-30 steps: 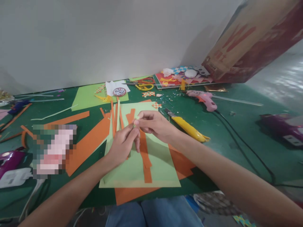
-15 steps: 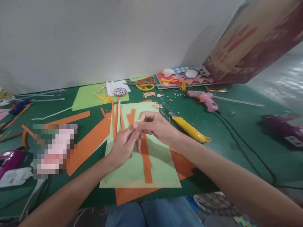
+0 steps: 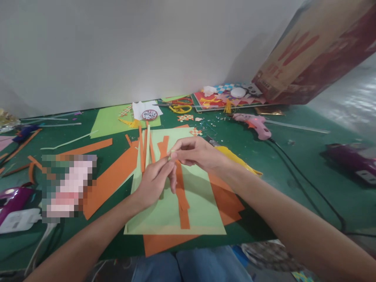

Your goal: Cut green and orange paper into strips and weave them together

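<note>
Above a pale green paper sheet (image 3: 202, 213), my left hand (image 3: 152, 180) and my right hand (image 3: 196, 153) meet fingertip to fingertip. Both are closed in a pinch on a tiny pale green piece of paper (image 3: 171, 153), mostly covered by the fingers. Orange paper strips (image 3: 182, 192) lie on the sheet beneath my hands. Left of them, a narrow pale green strip (image 3: 147, 145) rests between thin orange strips (image 3: 141, 152). A yellow utility knife (image 3: 239, 159) lies beyond my right forearm, partly hidden by it.
A pink glue gun (image 3: 255, 124) with a cord lies at right. Yellow-handled scissors (image 3: 180, 109) and a red board (image 3: 202, 100) with paper scraps are at the back. A paper bag (image 3: 296, 66) leans at back right. Orange sheets (image 3: 111, 180) and a blurred-out object (image 3: 72, 186) lie left.
My right hand has turned slightly, and its wrist and forearm now cover more of the utility knife. The fingertips still meet in the same place. Other things stay put.
</note>
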`<action>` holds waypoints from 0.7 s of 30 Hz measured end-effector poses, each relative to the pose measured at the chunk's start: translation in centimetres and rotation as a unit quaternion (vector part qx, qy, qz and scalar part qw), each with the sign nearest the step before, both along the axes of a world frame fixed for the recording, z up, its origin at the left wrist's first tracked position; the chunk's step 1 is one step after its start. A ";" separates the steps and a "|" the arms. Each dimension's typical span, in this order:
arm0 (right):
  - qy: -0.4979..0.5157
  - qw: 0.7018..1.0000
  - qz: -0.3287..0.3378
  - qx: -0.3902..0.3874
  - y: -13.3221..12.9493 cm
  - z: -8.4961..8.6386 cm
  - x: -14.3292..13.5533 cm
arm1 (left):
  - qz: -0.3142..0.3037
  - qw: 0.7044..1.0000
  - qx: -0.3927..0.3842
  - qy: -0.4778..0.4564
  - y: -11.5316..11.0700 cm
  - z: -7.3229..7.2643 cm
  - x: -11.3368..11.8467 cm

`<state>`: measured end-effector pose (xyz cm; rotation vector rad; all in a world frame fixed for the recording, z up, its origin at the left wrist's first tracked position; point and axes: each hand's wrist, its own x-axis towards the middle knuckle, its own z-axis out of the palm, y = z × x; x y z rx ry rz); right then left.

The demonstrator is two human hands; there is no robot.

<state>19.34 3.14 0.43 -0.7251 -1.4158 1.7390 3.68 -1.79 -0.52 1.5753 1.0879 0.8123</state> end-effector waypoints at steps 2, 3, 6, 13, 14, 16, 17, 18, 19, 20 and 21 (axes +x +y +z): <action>-0.009 1.000 -0.004 0.009 0.0 0.0 0.1 | -0.007 1.000 0.001 0.007 0.0 0.0 0.0; -0.012 1.000 -0.007 0.012 0.0 -0.1 0.1 | -0.009 1.000 0.003 0.009 0.0 -0.1 0.0; -0.016 1.000 -0.015 0.018 -0.1 -0.1 0.1 | -0.010 1.000 0.009 0.018 0.0 -0.1 -0.1; -0.010 1.000 0.005 0.024 -0.4 -0.2 -0.1 | -0.006 0.999 0.039 0.033 0.0 -0.1 -0.1; -0.008 1.000 0.003 0.024 -0.5 -0.2 -0.1 | -0.007 0.998 0.042 0.037 0.0 -0.1 -0.1; -0.005 1.000 0.000 0.020 -0.6 -0.2 -0.2 | -0.008 0.998 0.045 0.042 0.0 -0.2 -0.1; -0.003 1.000 0.000 0.016 -0.6 -0.2 -0.2 | -0.010 0.998 0.045 0.043 0.0 -0.2 -0.1; 0.000 1.000 0.001 0.012 -0.7 -0.2 -0.3 | -0.010 0.998 0.045 0.042 0.0 -0.3 -0.1; 0.003 1.000 0.003 0.008 -0.7 -0.2 -0.3 | -0.010 0.998 0.044 0.042 0.0 -0.3 -0.1; 0.006 1.000 0.004 0.005 -0.8 -0.2 -0.3 | -0.010 0.998 0.043 0.041 0.0 -0.4 -0.1; 0.009 1.000 0.004 0.003 -0.8 -0.2 -0.4 | -0.009 0.998 0.042 0.040 0.0 -0.4 -0.2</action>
